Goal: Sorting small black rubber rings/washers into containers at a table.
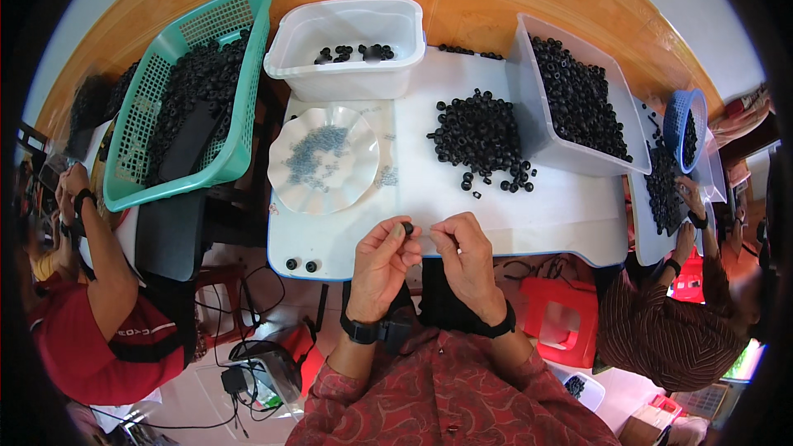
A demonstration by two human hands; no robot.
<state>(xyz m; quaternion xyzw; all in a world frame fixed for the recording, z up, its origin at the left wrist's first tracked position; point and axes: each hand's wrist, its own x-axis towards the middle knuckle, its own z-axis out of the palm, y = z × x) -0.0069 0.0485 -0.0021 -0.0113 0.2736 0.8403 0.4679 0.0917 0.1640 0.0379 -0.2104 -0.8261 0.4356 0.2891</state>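
Above the table's near edge, my left hand (380, 264) is closed, pinching a small round black part (407, 229) between thumb and fingertips. Close beside it, my right hand (469, 260) is closed too, thumb pressed to fingers. Whatever sits in that pinch is too small to make out. Beyond my hands lies a loose pile of black parts (475, 134) of the same sort. A white plate with a wavy rim (363, 134) holds small, pale, shiny pieces (318, 149), with several more scattered beside it. Two black parts (301, 265) sit apart at the table's near left corner.
A white tub (347, 81) with a few black parts stands at the back. A full grey-white bin (537, 128) is at right, a green basket (178, 190) at left. Co-workers sit at left (107, 330) and right (669, 330). A red stool (560, 322) stands near the table.
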